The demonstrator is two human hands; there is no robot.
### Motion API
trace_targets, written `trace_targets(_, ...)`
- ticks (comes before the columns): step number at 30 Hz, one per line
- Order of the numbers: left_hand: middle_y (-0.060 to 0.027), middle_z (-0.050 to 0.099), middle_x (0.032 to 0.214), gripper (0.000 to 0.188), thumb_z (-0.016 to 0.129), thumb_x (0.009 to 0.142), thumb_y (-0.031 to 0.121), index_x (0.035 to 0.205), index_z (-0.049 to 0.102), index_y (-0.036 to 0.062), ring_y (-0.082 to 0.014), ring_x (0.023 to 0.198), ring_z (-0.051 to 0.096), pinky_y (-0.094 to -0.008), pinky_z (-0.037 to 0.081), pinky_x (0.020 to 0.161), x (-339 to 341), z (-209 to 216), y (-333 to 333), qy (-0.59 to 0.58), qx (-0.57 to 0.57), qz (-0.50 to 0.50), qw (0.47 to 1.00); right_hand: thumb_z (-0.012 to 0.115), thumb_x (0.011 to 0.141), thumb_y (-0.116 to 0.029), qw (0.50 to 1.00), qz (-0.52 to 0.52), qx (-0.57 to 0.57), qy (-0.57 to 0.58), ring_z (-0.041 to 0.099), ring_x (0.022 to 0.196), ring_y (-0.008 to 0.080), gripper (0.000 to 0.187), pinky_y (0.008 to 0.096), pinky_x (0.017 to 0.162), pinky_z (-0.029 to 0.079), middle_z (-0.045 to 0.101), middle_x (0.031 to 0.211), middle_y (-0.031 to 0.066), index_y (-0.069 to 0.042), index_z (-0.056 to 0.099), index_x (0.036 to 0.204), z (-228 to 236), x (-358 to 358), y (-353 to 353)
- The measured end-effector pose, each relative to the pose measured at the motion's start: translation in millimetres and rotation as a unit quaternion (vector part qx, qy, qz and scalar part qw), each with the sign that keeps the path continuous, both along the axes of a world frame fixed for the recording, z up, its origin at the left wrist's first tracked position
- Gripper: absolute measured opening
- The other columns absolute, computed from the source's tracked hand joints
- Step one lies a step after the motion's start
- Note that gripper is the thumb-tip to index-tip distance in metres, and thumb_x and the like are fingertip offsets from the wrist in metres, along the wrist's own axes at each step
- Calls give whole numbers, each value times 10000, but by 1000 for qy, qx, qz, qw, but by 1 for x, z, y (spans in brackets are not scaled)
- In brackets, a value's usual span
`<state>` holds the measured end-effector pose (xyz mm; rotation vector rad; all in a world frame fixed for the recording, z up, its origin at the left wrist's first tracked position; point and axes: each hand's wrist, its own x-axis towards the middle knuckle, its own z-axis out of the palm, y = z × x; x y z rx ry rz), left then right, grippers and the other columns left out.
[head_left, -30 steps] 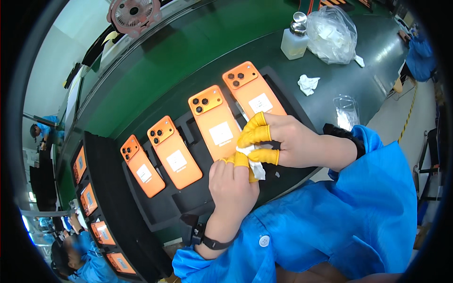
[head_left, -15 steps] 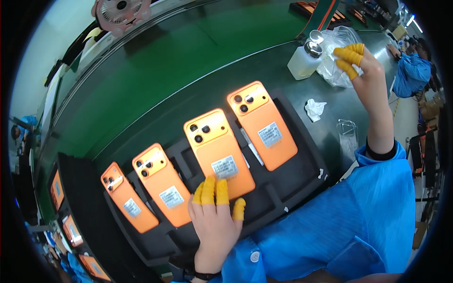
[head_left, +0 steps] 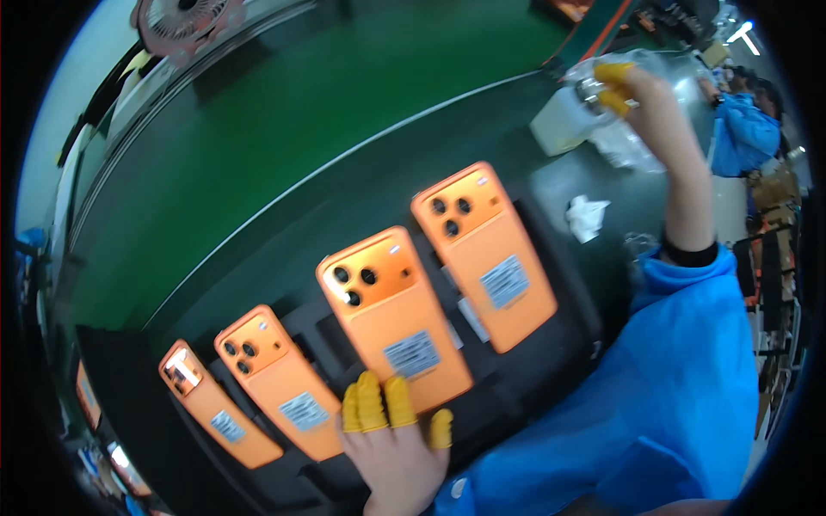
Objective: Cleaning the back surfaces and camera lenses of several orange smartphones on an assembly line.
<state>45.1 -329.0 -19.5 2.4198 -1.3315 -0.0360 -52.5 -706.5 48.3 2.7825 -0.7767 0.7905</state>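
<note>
Several orange phones lie camera side up, in a row on a black tray. My left hand (head_left: 394,447), with yellow finger cots, is flat with its fingers stretched out. Its fingertips lie over the lower edge of the third phone (head_left: 400,310) from the left. To the left are the second phone (head_left: 280,383) and a narrower-looking phone (head_left: 222,408); to the right is the fourth phone (head_left: 486,258). At the upper right, my right hand (head_left: 637,95) closes its cotted fingers on the metal top of a translucent white bottle (head_left: 564,122), which leans toward it. Blur hides the exact grip.
The black tray (head_left: 551,374) sits on a dark green table. A crumpled white tissue (head_left: 587,218) lies right of the phones, and a clear plastic bag (head_left: 628,146) is behind the bottle. A pink fan (head_left: 185,26) stands at the far left. A person in blue (head_left: 744,129) is at the far right.
My right hand has moved left onto the bottle's top, and the bottle now leans more to the right. The view has shifted, so the phones and left hand appear lower.
</note>
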Motion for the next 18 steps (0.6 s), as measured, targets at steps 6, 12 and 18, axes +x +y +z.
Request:
trace_targets(6,-261,391,1206,568,528,784,401,1159,444,-18,-387,1100,401,-522,269,913,0,-17,-4,19,76,-10,997,594,739,-78,998,-35,1,52,560,723,306,132,366,640,437,567,781,150,11,593,838,-13,-10,-11)
trace_targets(12,-246,400,1224,573,570,769,309,1195,413,-40,-377,1113,396,-504,237,965,-2,-13,-4,23,4,6,1000,572,754,-84,994,-95,3,51,557,723,316,131,375,629,436,568,795,164,28,559,821,-8,-4,-7)
trace_targets(18,-243,400,1237,579,558,775,303,1201,403,-57,-365,1135,393,-507,154,1006,-2,-7,-1,23,75,7,997,580,754,-97,990,-103,-59,79,560,706,308,166,366,623,442,565,810,160,35,559,852,-19,-6,-13)
